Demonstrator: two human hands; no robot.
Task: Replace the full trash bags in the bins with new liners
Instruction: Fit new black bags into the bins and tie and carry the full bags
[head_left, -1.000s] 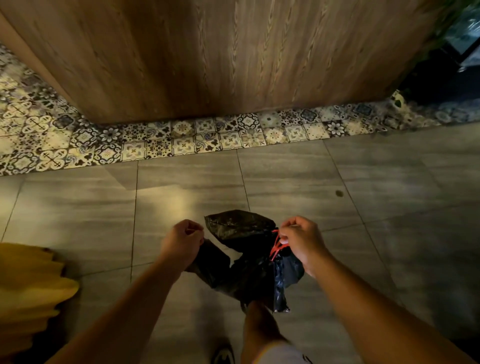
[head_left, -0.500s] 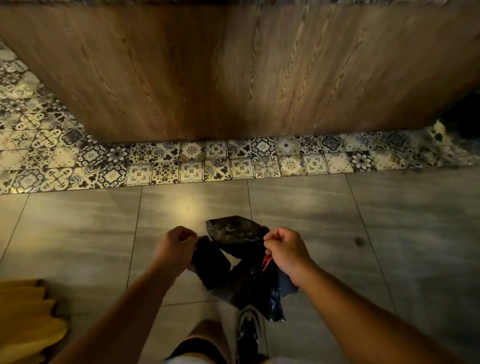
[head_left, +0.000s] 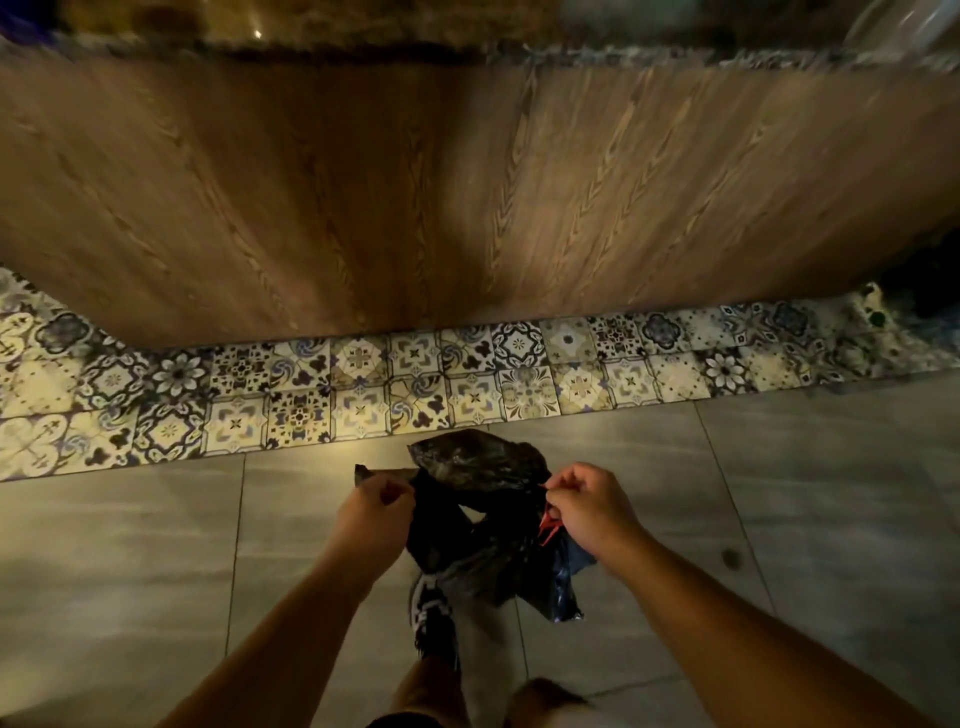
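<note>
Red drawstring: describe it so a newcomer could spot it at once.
Below the wooden panel, over grey floor tiles, the left hand and right hand hold a crumpled black bag. The right hand pinches its thin red drawstring, the only bright colour there.

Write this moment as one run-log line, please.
left hand: grips crumpled black plastic trash bag | right hand: pinches its red drawstring
</note>
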